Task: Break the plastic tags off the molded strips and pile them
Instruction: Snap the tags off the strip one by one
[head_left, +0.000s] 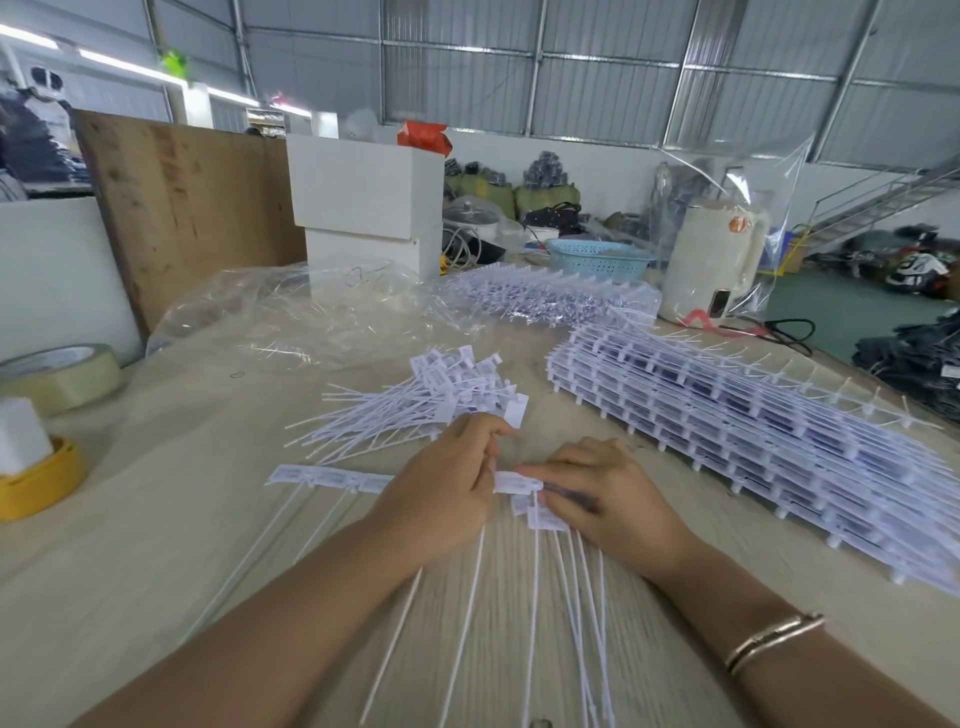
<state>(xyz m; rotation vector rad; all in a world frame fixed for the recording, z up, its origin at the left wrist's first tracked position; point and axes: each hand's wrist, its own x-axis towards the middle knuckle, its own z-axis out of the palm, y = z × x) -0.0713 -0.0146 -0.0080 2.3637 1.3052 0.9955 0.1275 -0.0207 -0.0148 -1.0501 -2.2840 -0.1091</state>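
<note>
While the far left of the table (156, 545) carries a roll of tape (57, 376) and, nearer, a yellow holder (36, 483) with a white block in it, the work itself sits at the middle. A molded strip (332, 477) of white tags lies flat just left of the hands, its tag heads in a row and its thin tails running toward the person across the cloth. The left hand (441, 491) rests over the strip's right end with fingers curled, thumb and fingertips pinching it at the point where the two hands meet. Beyond that hand, touching its knuckles in the view, lies the pile of loose tags (431, 400), heads mostly to the right and tails fanned to the left. Behind the pile a crumpled clear plastic bag (291, 312) is spread on the table, with white boxes (363, 197) stacked further back. The right hand (602, 493) faces the left one, its fingers curled round a white tag (511, 482) that it grips between thumb and forefinger; further tag heads bunch just under its fingertips, blurred, with their tails trailing down between the forearms. A bracelet (769, 642) circles the right wrist. Right of that hand, well apart from it, a tall stack of unbroken strips (753, 415) runs diagonally along the table edge, and a second heap of strips (550, 296) lies behind, near a blue basket (597, 257) and a white kettle (711, 260).
</note>
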